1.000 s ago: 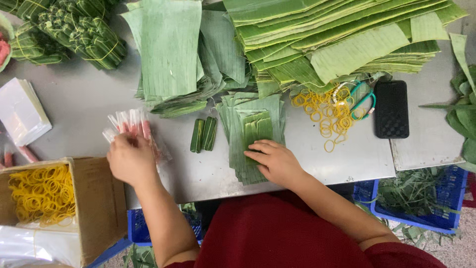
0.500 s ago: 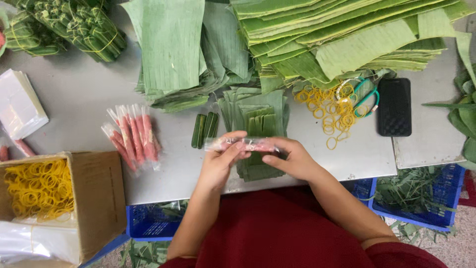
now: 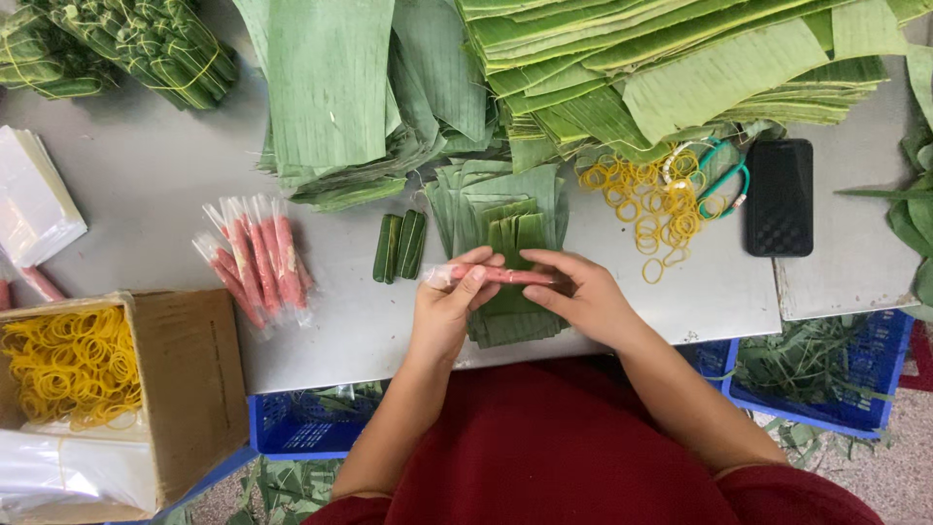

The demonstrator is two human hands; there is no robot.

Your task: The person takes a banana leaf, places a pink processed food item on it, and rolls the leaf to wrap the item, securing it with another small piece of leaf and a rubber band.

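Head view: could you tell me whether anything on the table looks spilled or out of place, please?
Loose yellow rubber bands lie scattered on the table by the black phone, while the cardboard box holds the rest. Nothing looks damaged.

A brown cardboard box (image 3: 185, 389) stands at the worktop's (image 3: 146, 175) near left edge, open-topped and filled with yellow rubber bands (image 3: 68, 365), with a clear plastic bag (image 3: 68, 472) bunched against its front. Just right of the box lies a fan of slim clear wrappers holding pink sticks (image 3: 255, 258), and one more such wrapped pink stick (image 3: 496, 275) is held farther right. Beyond the box, toward the far left, rests a stack of flat white packets (image 3: 34, 199), while a dark phone (image 3: 778, 197) lies screen-down well to the box's right.
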